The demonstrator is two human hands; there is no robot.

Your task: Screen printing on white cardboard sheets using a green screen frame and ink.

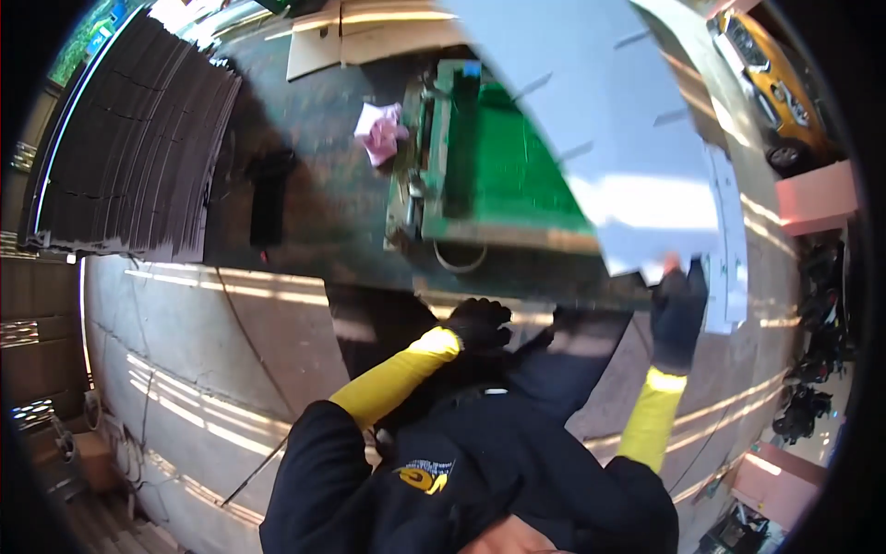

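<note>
Sheet-handling looks like the step in hand: the right hand (678, 319), gloved, pinches the near corner of a smooth white sheet (628, 120), slanting across the right side of a glossy green panel (512, 162) at the tabletop (323, 120). The left hand (480, 325) hangs loosely curled, nothing visible in it. Shifting 1 broad, thin sheet calls for level support.

Before you, the dark table (323, 185) carries a stack of dark sheets (138, 138) at its left edge, brown cardboard (392, 37) toward the far edge, a crumpled pink wad (379, 137) mid-table, and a green-panelled frame (508, 157) by the near edge.
</note>
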